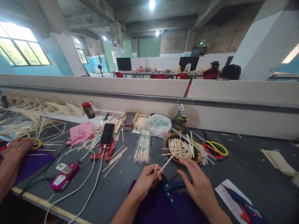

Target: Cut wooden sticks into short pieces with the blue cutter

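**On a dark worktop point(243, 155), wooden sticks point(167, 163) in hand**

The left hand point(147, 180) pinches the sticks in a narrow grip, one slanting far and right toward a basket point(198, 154) of short wooden pieces point(178, 147). The right hand point(198, 183), its grip wide, is just near of the basket. Between them, a blue-handled tool point(174, 186) overlies purple cloth point(149, 208).

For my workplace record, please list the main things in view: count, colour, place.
Basket: one, dark, right of centre
Stick pieces: many, pale, in basket
Wrapped sticks: one bundle, pale, centre
Phone: one, dark, left of centre
Power strip: one, magenta, front left
Bottle: one, dark, red lid, back left
Jar: one, greenish, behind basket
Tool: one, blue, between hands
Another person's hand: one, far left
Left hand: one, holding pale sticks
Right hand: one, open, near basket
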The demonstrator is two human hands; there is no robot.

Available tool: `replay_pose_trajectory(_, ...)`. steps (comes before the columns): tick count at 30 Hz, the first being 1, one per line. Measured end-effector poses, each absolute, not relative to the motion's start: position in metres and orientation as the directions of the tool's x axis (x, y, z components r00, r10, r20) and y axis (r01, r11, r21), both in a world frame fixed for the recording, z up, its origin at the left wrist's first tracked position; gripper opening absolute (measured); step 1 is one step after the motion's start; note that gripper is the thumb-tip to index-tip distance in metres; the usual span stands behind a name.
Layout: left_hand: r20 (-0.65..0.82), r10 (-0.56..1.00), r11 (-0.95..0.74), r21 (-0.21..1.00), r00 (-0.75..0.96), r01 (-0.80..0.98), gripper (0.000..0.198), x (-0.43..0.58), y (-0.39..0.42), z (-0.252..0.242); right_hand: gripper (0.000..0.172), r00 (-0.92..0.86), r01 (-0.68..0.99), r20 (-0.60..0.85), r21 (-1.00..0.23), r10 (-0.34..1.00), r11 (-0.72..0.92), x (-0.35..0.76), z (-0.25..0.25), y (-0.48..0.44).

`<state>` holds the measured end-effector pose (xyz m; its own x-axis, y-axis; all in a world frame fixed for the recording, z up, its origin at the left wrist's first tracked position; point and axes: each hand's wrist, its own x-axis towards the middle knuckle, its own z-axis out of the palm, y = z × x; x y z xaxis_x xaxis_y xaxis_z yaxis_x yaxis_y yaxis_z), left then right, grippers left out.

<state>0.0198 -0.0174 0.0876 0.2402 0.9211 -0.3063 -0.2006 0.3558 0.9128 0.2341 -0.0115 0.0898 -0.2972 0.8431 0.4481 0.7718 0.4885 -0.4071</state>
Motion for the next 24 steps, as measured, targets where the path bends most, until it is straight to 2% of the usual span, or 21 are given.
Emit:
replay_pose_trajectory(2,-0.311,0.937,0.339,0.919,0.159,-0.200,0.025,0.017,-0.018,0.084,0.048,-0.352,0.803,0.289,-0.397,0.890,0.446,0.239,0.071,-0.030)
replay_pose_trajectory(6,-0.289,0.957,0.291,0.944,0.037,-0.155,0.018,0.014,-0.020,0.083,0.111,-0.498,0.840,-0.102,-0.303,0.861,0.450,0.239,0.041,-0.053)
replay_pose_trajectory(8,-0.280,0.960,0.279,0.950,0.014,-0.142,0.016,0.013,-0.021,0.085,0.119,-0.488,0.865,-0.234,-0.261,0.841,0.429,0.234,0.040,-0.054)
replay_pose_trajectory(11,-0.258,0.966,0.253,0.959,-0.022,-0.124,0.019,0.011,-0.024,0.086,0.104,-0.479,0.875,-0.286,-0.236,0.830,0.423,0.227,0.050,-0.049)
replay_pose_trajectory(16,-0.221,0.972,0.209,0.967,-0.074,-0.142,0.032,0.000,-0.027,0.083,0.084,-0.518,0.841,-0.189,-0.288,0.834,0.457,0.230,0.075,-0.040)
replay_pose_trajectory(20,-0.258,0.959,0.222,0.941,-0.118,-0.254,0.034,-0.008,-0.029,0.081,0.072,-0.473,0.814,-0.150,-0.452,0.868,0.365,0.239,0.088,-0.039)
replay_pose_trajectory(24,-0.290,0.952,0.224,0.879,-0.100,-0.420,0.032,-0.005,-0.031,0.082,0.076,-0.446,0.753,-0.204,-0.613,0.871,0.241,0.229,0.090,-0.046)
